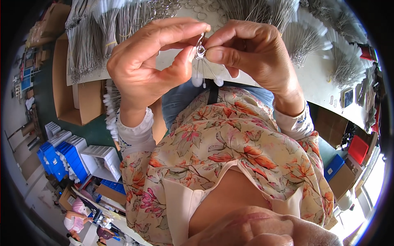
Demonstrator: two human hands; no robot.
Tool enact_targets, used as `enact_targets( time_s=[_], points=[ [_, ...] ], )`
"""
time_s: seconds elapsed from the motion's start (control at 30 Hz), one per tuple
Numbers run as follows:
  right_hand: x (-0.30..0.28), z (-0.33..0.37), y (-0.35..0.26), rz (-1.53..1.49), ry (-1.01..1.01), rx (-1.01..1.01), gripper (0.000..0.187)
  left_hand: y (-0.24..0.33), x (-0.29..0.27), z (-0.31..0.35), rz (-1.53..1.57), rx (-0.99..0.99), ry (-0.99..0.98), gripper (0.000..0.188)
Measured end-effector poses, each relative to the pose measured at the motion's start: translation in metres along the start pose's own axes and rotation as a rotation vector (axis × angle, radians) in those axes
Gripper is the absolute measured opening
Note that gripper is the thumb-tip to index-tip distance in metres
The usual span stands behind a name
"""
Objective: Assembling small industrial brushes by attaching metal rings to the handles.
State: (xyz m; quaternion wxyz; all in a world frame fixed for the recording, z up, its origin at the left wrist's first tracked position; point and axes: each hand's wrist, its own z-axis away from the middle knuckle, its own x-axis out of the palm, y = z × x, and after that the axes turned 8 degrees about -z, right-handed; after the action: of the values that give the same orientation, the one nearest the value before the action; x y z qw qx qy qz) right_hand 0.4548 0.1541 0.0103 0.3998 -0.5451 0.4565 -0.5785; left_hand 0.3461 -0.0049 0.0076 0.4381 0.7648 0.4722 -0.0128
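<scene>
Above the near edge of a white table [314, 78], my left hand [145, 59] pinches a metal split ring [201, 38] upright between forefinger and thumb. Several thin wire brushes hang from it by their looped ends, with white brush heads [197, 81] pointing down toward my lap. Closed beside the ring, my right hand [256, 51] presses thumb and forefinger at the wire loops. Its fingertips partly cover the loops, so the exact number of brushes cannot be told.
Bundled wire brushes [104, 45] lie at the table's far left, and more bundles [303, 39] at the right. Loose split rings [201, 9] are scattered at the back. An open cardboard box [91, 100] stands at left, near blue and white plastic bins [100, 160]. Other people [76, 217] are farther off.
</scene>
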Motion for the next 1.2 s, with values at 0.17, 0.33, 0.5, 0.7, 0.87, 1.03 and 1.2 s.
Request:
enact_targets(
  time_s=[0.17, 0.33, 0.5, 0.7, 0.87, 1.03, 1.2],
  points=[
    [-0.004, 0.002, 0.006, 0.048, 0.012, 0.015, 0.011, 0.002, -0.010, -0.007, -0.053, -0.140, -0.165, 0.017],
    [-0.002, -0.001, 0.010, -0.144, 0.025, 0.014, 0.013, -0.006, -0.008, -0.001, -0.187, -0.161, -0.132, 0.010],
    [-0.004, -0.001, 0.012, -0.070, 0.022, 0.014, 0.013, -0.014, -0.010, 0.007, 0.572, -0.608, -0.174, 0.014],
    [0.001, -0.002, 0.012, -0.075, -0.048, 0.002, 0.012, -0.002, -0.011, 0.008, 0.603, -0.607, -0.122, 0.017],
    [-0.001, -0.004, 0.016, -0.036, -0.050, 0.010, 0.012, 0.014, -0.020, 0.002, 0.252, -0.646, -0.276, 0.016],
    [0.013, -0.007, 0.019, -0.074, -0.048, -0.080, 0.010, 0.000, -0.012, 0.013, -0.101, -0.235, 0.019, 0.016],
    [0.031, -0.019, 0.047, 0.008, 0.008, -0.253, 0.011, 0.002, -0.013, 0.016, 0.512, -0.379, 0.213, 0.019]
  ],
)
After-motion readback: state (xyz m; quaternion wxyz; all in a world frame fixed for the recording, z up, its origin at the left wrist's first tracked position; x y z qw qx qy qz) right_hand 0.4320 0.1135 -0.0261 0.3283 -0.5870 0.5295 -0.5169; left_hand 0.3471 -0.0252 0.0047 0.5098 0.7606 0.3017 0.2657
